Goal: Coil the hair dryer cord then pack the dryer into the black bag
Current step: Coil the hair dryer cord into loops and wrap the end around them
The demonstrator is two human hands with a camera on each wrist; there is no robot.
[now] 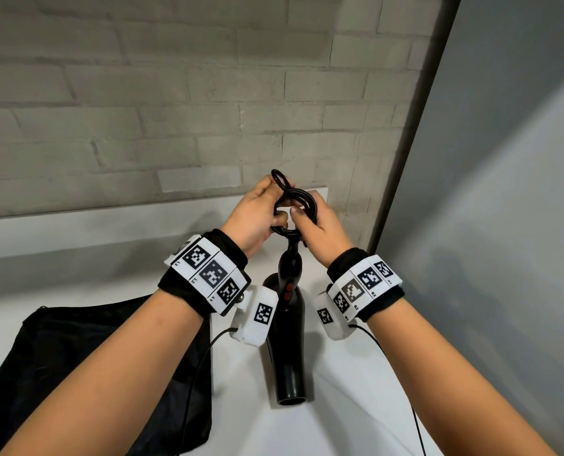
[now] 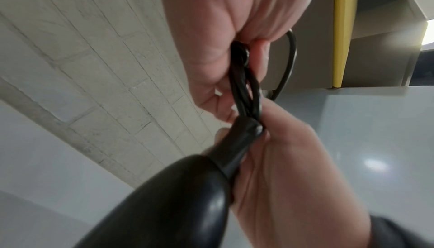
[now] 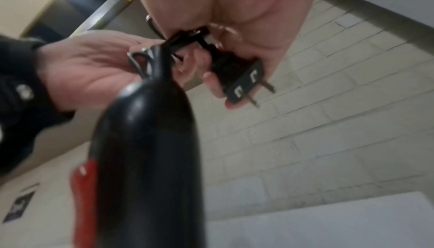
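Note:
A black hair dryer [image 1: 289,327] with red switches sits below my hands over the white table [image 1: 356,406], nozzle toward me and handle up. Whether it rests on the table I cannot tell. Its black cord [image 1: 293,195] is gathered in small loops at the handle's end. My left hand [image 1: 257,213] grips the loops from the left, and my right hand [image 1: 317,222] grips them from the right. In the right wrist view my right hand [image 3: 234,16] also holds the plug [image 3: 239,77], prongs out. The black bag [image 1: 86,357] lies flat at the left.
A grey brick wall [image 1: 142,110] stands close behind the table, with a low white ledge [image 1: 109,215] along it. A smooth grey panel [image 1: 504,192] closes off the right side. Thin sensor cables [image 1: 195,373] hang from both wrists.

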